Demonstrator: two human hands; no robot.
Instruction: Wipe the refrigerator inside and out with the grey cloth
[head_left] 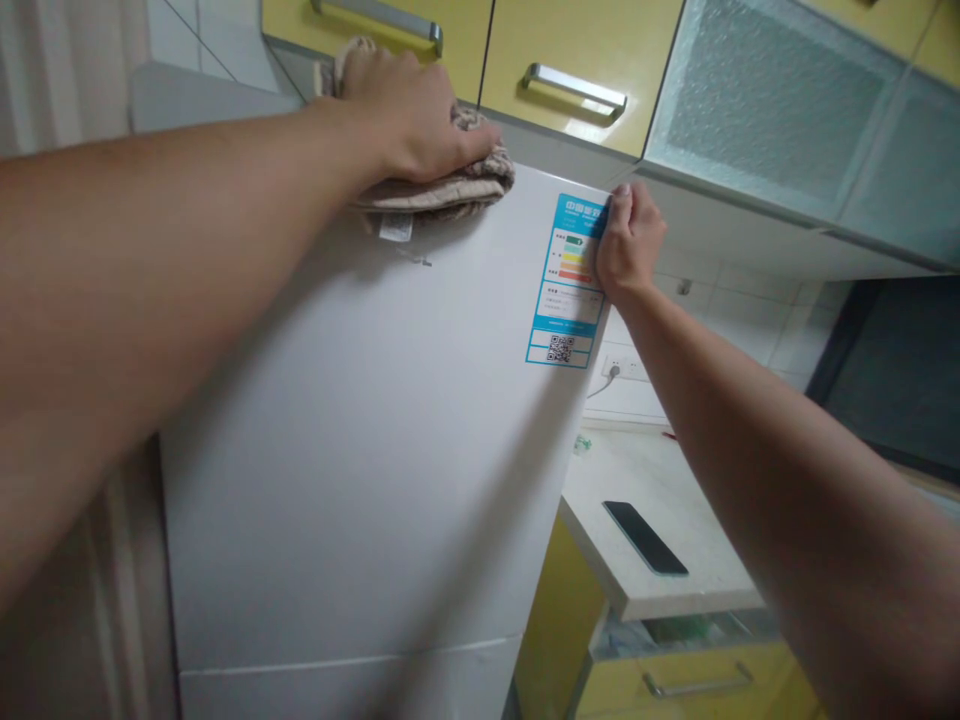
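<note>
A folded brown-and-beige cloth [480,190] with a small white tag lies under my left hand [401,110], pressed on the upper part of a white refrigerator door [360,450]. The fingers of that hand are closed over the cloth, and the thumb points right along it. At the top right of the door, my right hand [634,240] grips the refrigerator's edge with its fingers curled. Beside that hand, a blue-and-white energy label [570,285] with coloured bars and a QR code is stuck on the door.
Yellow upper cabinets [577,50] with metal handles hang just above the refrigerator. On the right, a dark phone [645,538] lies on a pale countertop [690,490] over a yellow drawer [697,685]. A plugged wall socket [624,368] sits behind. A curtain [67,80] hangs at the left.
</note>
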